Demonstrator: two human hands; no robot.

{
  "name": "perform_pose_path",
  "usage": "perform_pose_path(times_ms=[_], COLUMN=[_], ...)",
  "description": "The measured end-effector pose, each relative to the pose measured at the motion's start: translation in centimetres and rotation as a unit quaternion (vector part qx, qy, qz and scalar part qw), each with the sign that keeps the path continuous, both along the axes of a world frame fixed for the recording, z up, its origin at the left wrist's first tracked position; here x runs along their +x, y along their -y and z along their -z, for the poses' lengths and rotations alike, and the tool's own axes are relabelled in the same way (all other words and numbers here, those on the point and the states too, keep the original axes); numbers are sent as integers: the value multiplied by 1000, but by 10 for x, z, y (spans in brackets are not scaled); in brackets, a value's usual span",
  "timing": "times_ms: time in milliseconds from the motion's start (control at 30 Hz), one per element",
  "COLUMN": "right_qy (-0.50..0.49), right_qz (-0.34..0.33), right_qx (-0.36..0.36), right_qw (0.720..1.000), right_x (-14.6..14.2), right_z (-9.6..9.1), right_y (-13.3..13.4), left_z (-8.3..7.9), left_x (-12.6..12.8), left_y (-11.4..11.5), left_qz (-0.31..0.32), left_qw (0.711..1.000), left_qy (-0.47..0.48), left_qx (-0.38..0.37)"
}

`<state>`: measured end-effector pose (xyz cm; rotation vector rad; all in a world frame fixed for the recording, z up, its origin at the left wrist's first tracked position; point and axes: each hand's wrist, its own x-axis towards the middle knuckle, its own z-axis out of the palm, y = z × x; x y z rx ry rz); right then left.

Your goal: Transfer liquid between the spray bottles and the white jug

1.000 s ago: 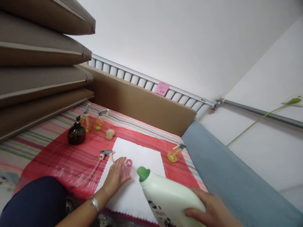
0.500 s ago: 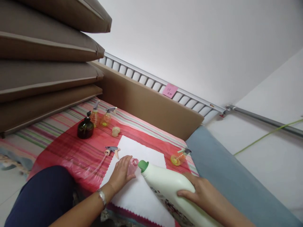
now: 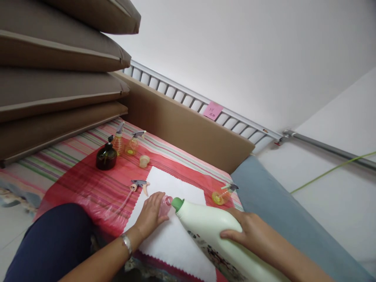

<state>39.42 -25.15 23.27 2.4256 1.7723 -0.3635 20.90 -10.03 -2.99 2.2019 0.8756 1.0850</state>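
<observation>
My left hand (image 3: 150,214) is wrapped round a small clear pink bottle (image 3: 165,204) that stands open-necked on a white cloth (image 3: 172,239). My right hand (image 3: 253,235) grips a large pale green jug (image 3: 214,235) tipped on its side. Its green spout (image 3: 177,203) sits right against the pink bottle's mouth. A loose grey spray head with its tube (image 3: 138,185) lies just left of my left hand.
On the red striped mat stand a dark brown pump bottle (image 3: 105,157), two amber spray bottles (image 3: 126,143), a small beige cap (image 3: 144,161) and another yellow spray bottle (image 3: 221,194). Brown cushions (image 3: 58,78) are stacked on the left. A blue pad (image 3: 282,219) lies on the right.
My right hand has tipped the green jug lower and swung its spout left to the pink bottle's mouth. The left hand has stayed on the bottle.
</observation>
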Motion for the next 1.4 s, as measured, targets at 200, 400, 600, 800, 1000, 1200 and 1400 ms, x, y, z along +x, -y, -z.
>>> perform_pose_path(times_ms=[200,400,600,800,1000,1200,1400], right_qy=[20,21,21,4,13,32,34], right_qz=[3,-13,-8,-16,-20,-19,-29], right_qx=[-12,-12,-21,-17,-15,-21,-12], right_qw=[1000,1000,1000,1000,1000,999,999], right_x=[-3,2,-3,-8,-6,-6,-4], right_z=[-9,-10,-15,-22,-20,-19,-19], right_y=[-5,-10,-10,-11,-13,-14,-12], left_z=[-5,-5,-4,-3,-2,-1,-1], left_x=[0,0,0,0,1,1,1], left_y=[2,2,2,2,2,2,3], left_qz=[-4,-2,-1,2,-1,1,-5], left_qw=[1000,1000,1000,1000,1000,1000,1000], left_qy=[-3,-7,-10,2,9,2,4], left_qx=[1,4,3,6,6,12,11])
